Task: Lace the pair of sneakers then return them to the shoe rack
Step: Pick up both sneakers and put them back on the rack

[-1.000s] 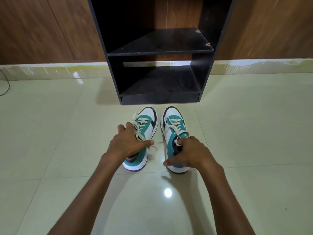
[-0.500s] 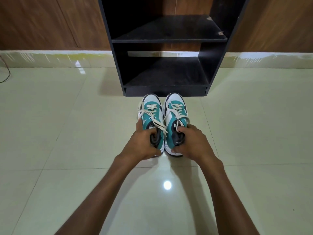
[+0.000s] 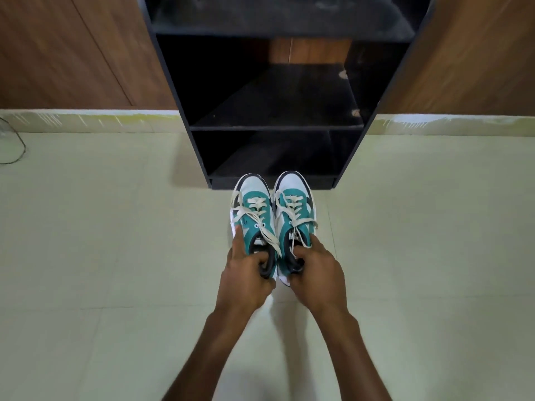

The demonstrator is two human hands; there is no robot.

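Teal-and-white laced sneakers, left sneaker [image 3: 251, 218] and right sneaker [image 3: 293, 211], side by side, toes toward black shoe rack [image 3: 185, 91]. Gripped at heel collars: left hand [image 3: 246, 280], right hand [image 3: 317, 274], fingers curled inside. Pale tiled floor [image 3: 101, 227] beneath.

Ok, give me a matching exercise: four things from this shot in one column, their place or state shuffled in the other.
1. left hand
2. right hand
3. shoe rack
4. black cable

a. stands against the wooden wall
b. grips the left sneaker at its heel
c. lies on the floor at far left
d. grips the right sneaker at its heel

Pairs: 1-b, 2-d, 3-a, 4-c
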